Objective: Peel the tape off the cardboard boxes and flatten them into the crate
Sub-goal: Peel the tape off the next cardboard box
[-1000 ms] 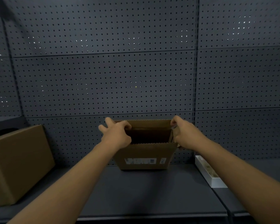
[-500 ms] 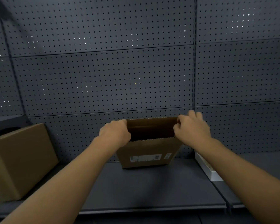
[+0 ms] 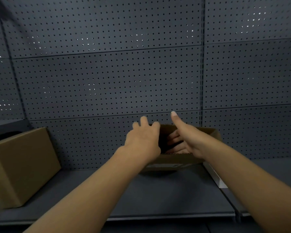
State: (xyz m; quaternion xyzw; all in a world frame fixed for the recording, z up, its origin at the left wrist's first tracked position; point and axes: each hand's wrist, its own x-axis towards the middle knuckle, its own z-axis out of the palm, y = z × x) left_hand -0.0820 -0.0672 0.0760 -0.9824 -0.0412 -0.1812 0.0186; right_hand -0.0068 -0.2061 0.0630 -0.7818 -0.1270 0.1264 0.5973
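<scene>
Cardboard box [image 3: 173, 161], open-topped, sat on the dark shelf [image 3: 158, 195] close against the pegboard back wall [image 3: 107, 81]. The left hand [image 3: 144, 142] lay over the box's left rim, fingers loosely spread, gripping nothing clearly. The right hand [image 3: 185, 137] reached inside the opening with straight fingers [image 3: 174, 140] and thumb raised above the far edge. A larger closed cardboard box [image 3: 22, 165] stood well apart at the shelf's left end, leaving bare shelf between and in front. A white strip [image 3: 215, 175] lay just beside the open box's right side, along the shelf seam.
</scene>
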